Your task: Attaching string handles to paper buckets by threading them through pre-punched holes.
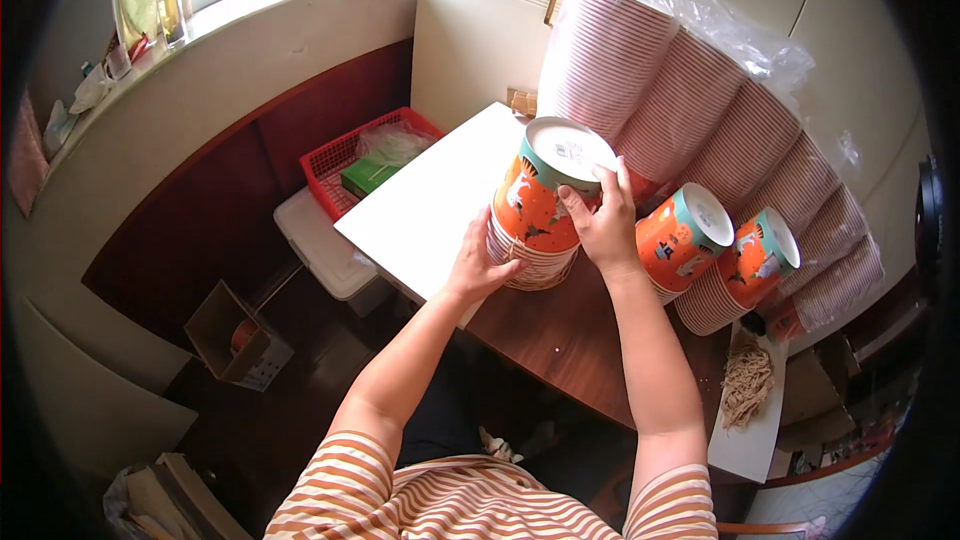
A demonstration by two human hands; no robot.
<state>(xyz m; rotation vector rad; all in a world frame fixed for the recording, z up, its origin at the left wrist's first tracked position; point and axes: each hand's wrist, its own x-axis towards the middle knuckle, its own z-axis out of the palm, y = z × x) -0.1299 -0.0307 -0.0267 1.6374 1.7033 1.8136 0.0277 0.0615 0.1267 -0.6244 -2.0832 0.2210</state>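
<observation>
A stack of upside-down orange paper buckets (537, 202) with a teal band and white base stands in front of me on the table. My left hand (484, 262) grips its lower left side, where the stacked rims show. Around the upper right side of the top bucket curl the fingers of my right hand (604, 218). Thin tan strands show around the foot of the stack. To the right are two more inverted stacks, one topped by an orange bucket (672, 245) and the other by a similar bucket (757, 258).
Tall plastic-wrapped bucket stacks (690, 90) line the back right. A tan bundle of strands (747, 380) lies on a white surface at the right. Left of the table (430, 190) are a red basket (320, 162), a lidded white bin (325, 245) and an open cardboard box (240, 350).
</observation>
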